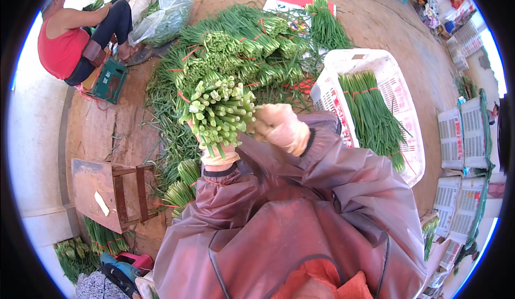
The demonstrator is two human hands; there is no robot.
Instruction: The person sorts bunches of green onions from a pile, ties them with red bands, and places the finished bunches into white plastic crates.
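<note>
My left hand point(219, 157), in a pale glove, is closed round a thick bunch of long green stalks point(224, 111), perhaps garlic chives. Their pale cut ends face up toward me. Just right of the bunch is my right hand point(281, 130), also gloved, with its fingers bent toward the stalks. Motion blurs those fingers, so whether they grip anything is unclear. Beyond both hands lies a large heap of similar bunches point(230, 49), many bound with red ties. Loose green stalks point(174, 132) spread along the heap's left side.
A white plastic crate point(405, 84) at my right holds tied bunches point(370, 111). A wooden stool point(96, 191) lies at left, near more bunches point(179, 191). At far left a person in a red top point(61, 52) sits on a green crate point(110, 79), beside a clear plastic bag point(169, 14) of greens.
</note>
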